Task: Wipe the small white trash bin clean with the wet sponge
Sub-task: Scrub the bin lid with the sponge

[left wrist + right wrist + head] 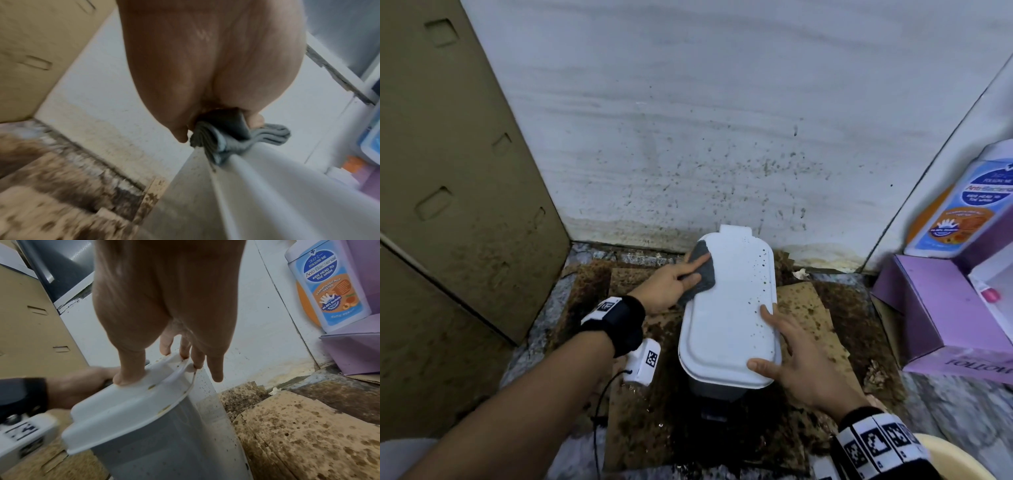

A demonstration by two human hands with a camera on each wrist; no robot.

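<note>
Wiping under way on the lid of the small white trash bin [729, 308], smooth rounded plastic at frame centre on stained cardboard [804, 301]. Left hand [671, 284] at centre-left, pressing the grey ribbed sponge [700, 270] with straight fingers on top, thumb tucked beneath. Right hand [794, 349] at lower right, flat and relaxed, steadying the lid's edge. Probably next: dragging the sponge rightward across the brown specks [758, 267].
</note>
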